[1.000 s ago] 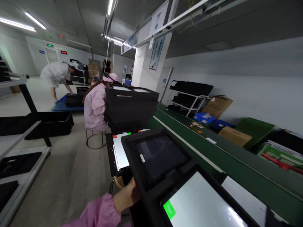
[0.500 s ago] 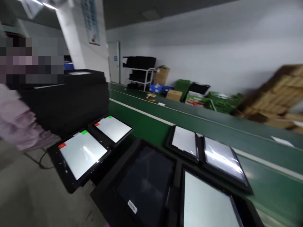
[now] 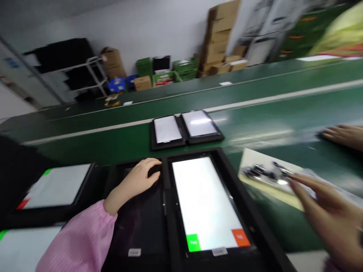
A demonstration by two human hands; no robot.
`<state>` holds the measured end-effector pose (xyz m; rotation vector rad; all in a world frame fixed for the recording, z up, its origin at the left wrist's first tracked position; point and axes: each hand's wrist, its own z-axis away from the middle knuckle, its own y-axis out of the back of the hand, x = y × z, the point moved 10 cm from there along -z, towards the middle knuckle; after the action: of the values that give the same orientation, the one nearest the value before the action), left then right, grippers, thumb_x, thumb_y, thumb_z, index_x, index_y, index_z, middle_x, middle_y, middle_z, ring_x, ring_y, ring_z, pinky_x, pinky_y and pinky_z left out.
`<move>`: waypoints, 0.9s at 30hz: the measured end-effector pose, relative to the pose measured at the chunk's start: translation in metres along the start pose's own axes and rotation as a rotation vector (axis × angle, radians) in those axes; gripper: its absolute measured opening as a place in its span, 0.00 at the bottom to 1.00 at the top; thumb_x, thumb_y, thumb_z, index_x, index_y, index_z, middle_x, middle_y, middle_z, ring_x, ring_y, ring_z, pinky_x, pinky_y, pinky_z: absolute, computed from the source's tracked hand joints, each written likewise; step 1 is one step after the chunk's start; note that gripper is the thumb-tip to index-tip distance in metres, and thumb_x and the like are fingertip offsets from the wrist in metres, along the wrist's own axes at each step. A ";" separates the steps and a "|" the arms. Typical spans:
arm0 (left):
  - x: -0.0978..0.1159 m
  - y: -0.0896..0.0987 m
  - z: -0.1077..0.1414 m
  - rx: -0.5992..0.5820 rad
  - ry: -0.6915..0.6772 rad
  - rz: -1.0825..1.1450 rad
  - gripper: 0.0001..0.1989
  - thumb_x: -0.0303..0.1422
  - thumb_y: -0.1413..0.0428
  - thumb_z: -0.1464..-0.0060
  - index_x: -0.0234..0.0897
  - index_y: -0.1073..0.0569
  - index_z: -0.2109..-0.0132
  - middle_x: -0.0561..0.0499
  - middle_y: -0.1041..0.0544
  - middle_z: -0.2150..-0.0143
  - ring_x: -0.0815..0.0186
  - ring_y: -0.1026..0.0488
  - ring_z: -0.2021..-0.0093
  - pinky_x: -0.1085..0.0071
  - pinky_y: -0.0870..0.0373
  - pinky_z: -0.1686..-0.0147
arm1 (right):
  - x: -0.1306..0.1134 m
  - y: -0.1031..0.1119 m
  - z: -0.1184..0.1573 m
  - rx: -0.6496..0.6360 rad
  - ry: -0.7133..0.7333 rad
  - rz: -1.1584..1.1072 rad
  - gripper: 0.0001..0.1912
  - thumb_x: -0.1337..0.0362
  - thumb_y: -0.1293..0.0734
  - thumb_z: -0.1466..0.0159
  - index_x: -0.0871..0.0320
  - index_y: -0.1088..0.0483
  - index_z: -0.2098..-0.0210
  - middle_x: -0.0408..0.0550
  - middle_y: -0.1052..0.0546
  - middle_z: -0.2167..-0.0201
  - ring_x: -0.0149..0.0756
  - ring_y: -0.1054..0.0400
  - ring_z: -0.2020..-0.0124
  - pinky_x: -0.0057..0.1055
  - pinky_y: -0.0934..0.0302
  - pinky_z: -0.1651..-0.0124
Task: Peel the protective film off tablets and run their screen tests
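Observation:
My left hand (image 3: 138, 175), in a pink sleeve, rests over the upper part of a dark-screened tablet (image 3: 138, 223), its fingers curved and apart near the top right edge. Right beside that lies a lit tablet (image 3: 205, 200) with a green and a red square at its lower corners; both sit in a black tray (image 3: 252, 211). My right hand (image 3: 326, 211) is at the right, blurred, with its fingertips by some small metal and dark parts (image 3: 263, 172) on a pale yellow sheet (image 3: 272, 190). Whether it grips any of them is unclear.
Two tablets (image 3: 168, 129) in a black holder lie on the green conveyor belt (image 3: 119, 141). More lit tablets (image 3: 58, 185) are at the left. Another person's hand (image 3: 344, 135) is at the right edge. Cartons (image 3: 218, 37) and green crates (image 3: 185, 68) stand by the wall.
The view has swung to the right and down. Both my hands have come into view, the left over the dark tablet, along with the yellow sheet and another person's hand.

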<state>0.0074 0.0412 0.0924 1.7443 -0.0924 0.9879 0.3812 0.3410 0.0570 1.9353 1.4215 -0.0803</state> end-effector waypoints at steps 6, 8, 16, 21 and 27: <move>-0.030 -0.029 -0.044 0.040 0.018 -0.270 0.15 0.45 0.44 0.46 0.46 0.25 0.54 0.45 0.18 0.51 0.42 0.22 0.46 0.47 0.27 0.45 | 0.069 0.031 0.013 0.025 -0.064 0.315 0.23 0.46 0.35 0.26 0.58 0.21 0.48 0.62 0.18 0.49 0.49 0.24 0.47 0.46 0.34 0.40; -0.038 -0.028 -0.044 -0.035 0.051 -0.397 0.16 0.48 0.46 0.46 0.48 0.28 0.54 0.47 0.18 0.50 0.44 0.21 0.46 0.51 0.27 0.49 | 0.084 0.025 0.017 -0.057 -0.071 0.341 0.27 0.44 0.35 0.26 0.59 0.23 0.43 0.63 0.20 0.45 0.51 0.25 0.45 0.46 0.34 0.40; -0.044 -0.026 -0.045 -0.171 0.186 -0.618 0.16 0.52 0.52 0.43 0.47 0.32 0.58 0.46 0.21 0.49 0.46 0.22 0.47 0.53 0.28 0.54 | 0.095 -0.031 0.012 -0.186 -0.052 0.298 0.25 0.49 0.34 0.26 0.53 0.27 0.34 0.58 0.25 0.37 0.53 0.30 0.39 0.50 0.34 0.39; -0.055 -0.027 -0.039 -0.082 0.202 -0.572 0.15 0.49 0.52 0.40 0.47 0.33 0.54 0.45 0.22 0.45 0.47 0.21 0.45 0.53 0.27 0.51 | 0.100 -0.037 0.014 -0.093 -0.075 0.308 0.22 0.50 0.35 0.25 0.53 0.24 0.38 0.55 0.22 0.39 0.55 0.33 0.36 0.52 0.36 0.37; -0.065 -0.027 -0.036 -0.086 0.250 -0.572 0.15 0.48 0.51 0.39 0.49 0.29 0.51 0.47 0.22 0.43 0.49 0.23 0.40 0.54 0.26 0.48 | 0.097 -0.035 0.022 -0.030 -0.055 0.325 0.23 0.49 0.36 0.24 0.52 0.24 0.38 0.56 0.24 0.37 0.55 0.32 0.37 0.53 0.37 0.39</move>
<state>-0.0422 0.0565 0.0324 1.4326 0.4920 0.7494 0.3969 0.4112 -0.0201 2.0960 1.0516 0.0390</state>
